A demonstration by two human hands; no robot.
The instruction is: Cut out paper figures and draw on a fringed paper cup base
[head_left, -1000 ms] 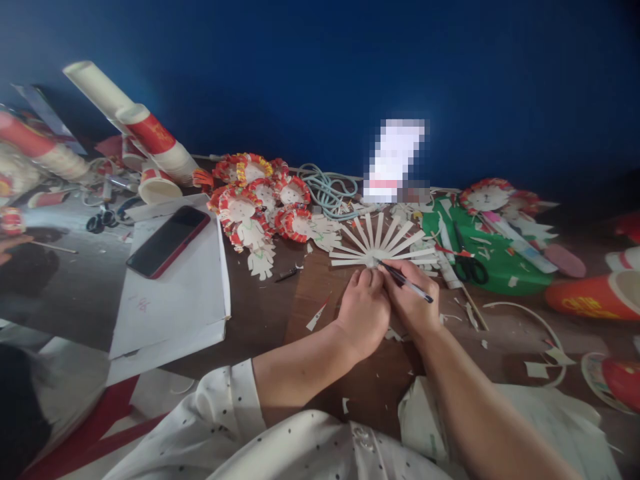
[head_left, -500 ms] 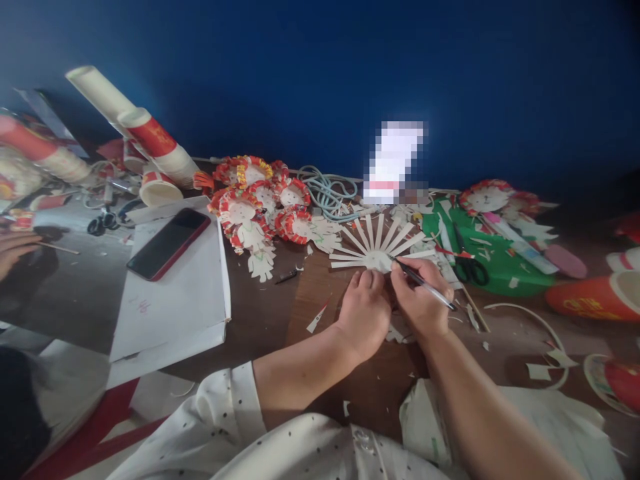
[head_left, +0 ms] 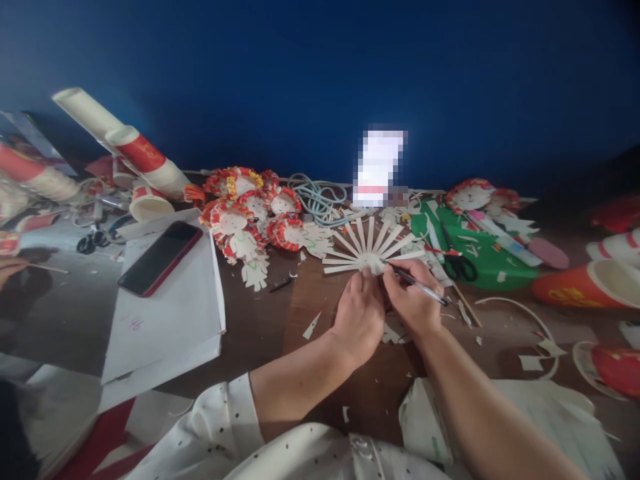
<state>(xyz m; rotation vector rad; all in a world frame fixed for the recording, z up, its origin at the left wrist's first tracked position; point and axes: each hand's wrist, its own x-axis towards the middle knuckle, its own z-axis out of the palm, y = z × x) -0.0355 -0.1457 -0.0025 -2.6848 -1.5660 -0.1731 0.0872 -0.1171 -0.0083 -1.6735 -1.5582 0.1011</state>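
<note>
A white paper cutout point(head_left: 369, 260), with long strips fanned out from a round middle, lies flat on the brown table in front of me. My left hand point(head_left: 361, 317) presses on its lower edge, the fingers close together and bent, holding it down. In my right hand point(head_left: 414, 300) is a pen point(head_left: 425, 289) with a clear barrel and dark front end. The pen's tip is at the right side of the round middle, touching or nearly touching the paper. My left fingertips cover the bottom of the cutout.
Red-fringed paper lion figures point(head_left: 243, 220) are piled behind to the left. A phone point(head_left: 160, 259) lies on white sheets point(head_left: 165, 333). Scissors point(head_left: 461, 268) rest on green paper point(head_left: 493, 273) at right, near paper cups point(head_left: 575, 288). Another person's hand point(head_left: 11, 268) shows at far left.
The view has turned a little, so the table things sit further left and most of them slightly lower. My hands keep the same hold on the cutout and pen.
</note>
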